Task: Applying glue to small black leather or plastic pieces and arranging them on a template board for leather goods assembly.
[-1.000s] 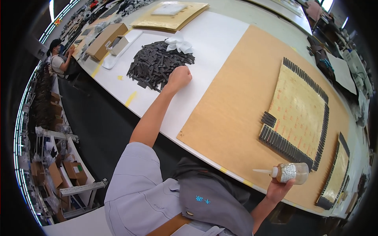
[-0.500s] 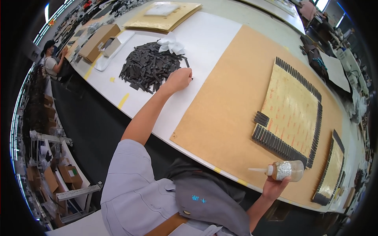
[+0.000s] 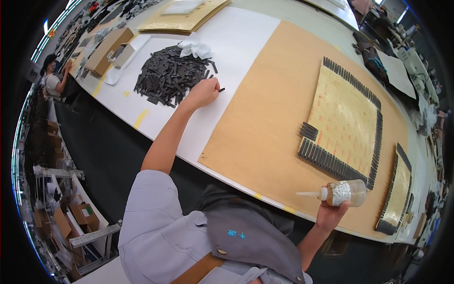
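The left hand point(image 3: 202, 93) is closed around 1 thin dark strip point(image 3: 220, 89), its end poking out over the white tabletop point(image 3: 246, 42) just beside the loose pile of flat black strips point(image 3: 170, 75). The right hand point(image 3: 331, 215) grips a clear glue bottle point(image 3: 341, 193), its white nozzle pointing left above the table edge. A tan kraft sheet point(image 3: 269, 123) covers the long bench; on it lies a glossy yellow board point(image 3: 343, 123) bordered by upright black strips. Cardboard boxes point(image 3: 109, 47) sit farther off.

Left hand point(image 3: 202, 93) outstretched, clenched; right hand point(image 3: 331, 214) gripping.
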### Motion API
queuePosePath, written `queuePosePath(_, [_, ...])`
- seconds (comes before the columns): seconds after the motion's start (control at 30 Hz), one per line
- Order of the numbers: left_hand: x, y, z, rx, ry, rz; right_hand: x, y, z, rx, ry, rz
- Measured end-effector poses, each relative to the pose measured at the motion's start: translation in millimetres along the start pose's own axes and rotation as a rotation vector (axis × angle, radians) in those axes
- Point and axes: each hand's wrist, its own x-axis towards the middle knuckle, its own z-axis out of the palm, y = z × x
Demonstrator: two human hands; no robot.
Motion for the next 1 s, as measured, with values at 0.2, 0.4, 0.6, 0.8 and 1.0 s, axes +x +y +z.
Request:
queuePosePath(0.2, [-47.4, 81.3, 8.1, -0.935, -0.273, -0.093, 3.5, -1.3, 3.5, 0.006, 0.04, 0.004])
queuePosePath(0.4, [-76.0, 113.0, 69.7, -0.46, 0.068, 0.274, 7.7, 2.1, 14.7, 0.004, 0.004, 0.028])
queuePosePath(0.6, [-77.7, 124.8, 66.6, -0.075, -0.285, 0.225, 4.8, 0.6, 8.0, 0.024, 0.052, 0.007])
queuePosePath(0.8, [-85.8, 138.1, 69.9, -0.075, -0.303, 0.273, 6.3, 2.1, 9.4, 0.037, 0.065, 0.03])
queuePosePath(1.0, [-97.3, 155.2, 63.2, -0.472, -0.587, 0.155, 8.3, 3.4, 4.8, 0.009, 0.071, 0.031])
